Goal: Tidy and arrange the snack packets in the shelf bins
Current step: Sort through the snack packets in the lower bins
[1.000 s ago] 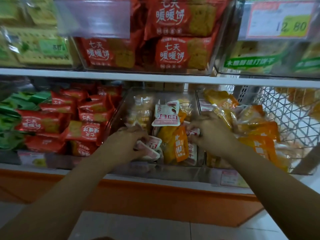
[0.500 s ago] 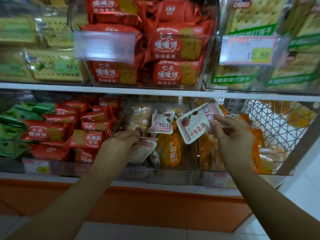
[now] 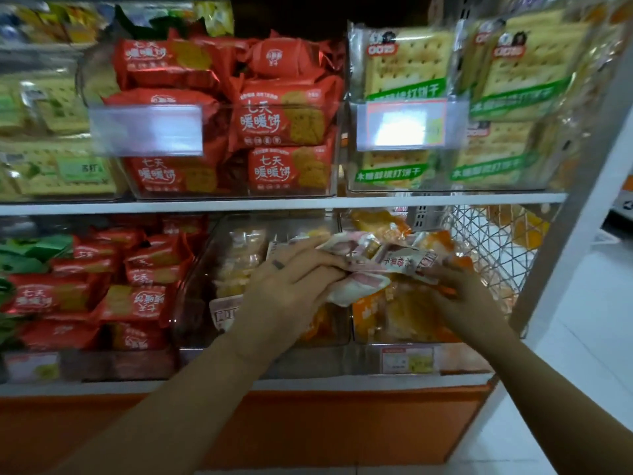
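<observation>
Both hands meet over the lower shelf's middle clear bin (image 3: 191, 303). My left hand (image 3: 291, 286) grips a bunch of white-and-pink snack packets (image 3: 356, 286) above that bin's right side. My right hand (image 3: 455, 289) pinches the right end of one white-and-pink packet (image 3: 407, 262) that lies across the bunch. Orange packets (image 3: 373, 313) fill the bin on the right under the hands. Another white-and-pink packet (image 3: 222, 313) stands at the front of the middle bin, partly hidden by my left wrist.
Red biscuit packets (image 3: 137, 299) fill the lower left bin, green packets (image 3: 30, 252) beyond them. The upper shelf (image 3: 274, 202) carries bins of red biscuits (image 3: 284, 125) and cracker packs (image 3: 407, 63). A wire basket (image 3: 493, 245) stands at the lower right, beside the white shelf post (image 3: 579, 207).
My left hand lifted its packets up and to the right. My right hand brought its packet down onto them, so the hands now meet. The view tilted up.
</observation>
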The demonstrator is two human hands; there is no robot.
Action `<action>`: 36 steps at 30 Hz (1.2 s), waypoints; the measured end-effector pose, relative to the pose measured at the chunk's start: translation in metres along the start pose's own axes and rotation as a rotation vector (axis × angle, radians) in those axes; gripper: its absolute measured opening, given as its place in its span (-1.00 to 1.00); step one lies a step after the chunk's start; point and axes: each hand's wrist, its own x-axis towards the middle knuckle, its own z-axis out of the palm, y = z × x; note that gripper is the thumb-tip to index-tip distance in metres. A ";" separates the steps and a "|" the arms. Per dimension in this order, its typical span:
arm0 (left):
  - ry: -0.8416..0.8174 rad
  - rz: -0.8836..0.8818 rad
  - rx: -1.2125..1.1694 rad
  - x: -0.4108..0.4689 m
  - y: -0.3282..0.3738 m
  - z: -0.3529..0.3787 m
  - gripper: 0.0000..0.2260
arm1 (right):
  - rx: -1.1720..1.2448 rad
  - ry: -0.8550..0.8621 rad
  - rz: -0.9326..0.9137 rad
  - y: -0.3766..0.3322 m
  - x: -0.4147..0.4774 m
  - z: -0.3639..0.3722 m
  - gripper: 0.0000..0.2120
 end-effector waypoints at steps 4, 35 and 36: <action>0.009 0.107 -0.001 0.035 0.020 0.041 -0.80 | -0.079 0.004 -0.057 0.021 -0.009 -0.017 -0.76; -0.667 -0.506 -0.128 -0.009 0.014 0.063 -0.55 | -0.196 -0.087 -0.074 0.031 -0.037 -0.001 -0.41; -0.685 -0.507 -0.135 -0.015 0.014 0.060 -0.59 | -0.180 -0.061 -0.063 0.031 -0.038 0.001 -0.45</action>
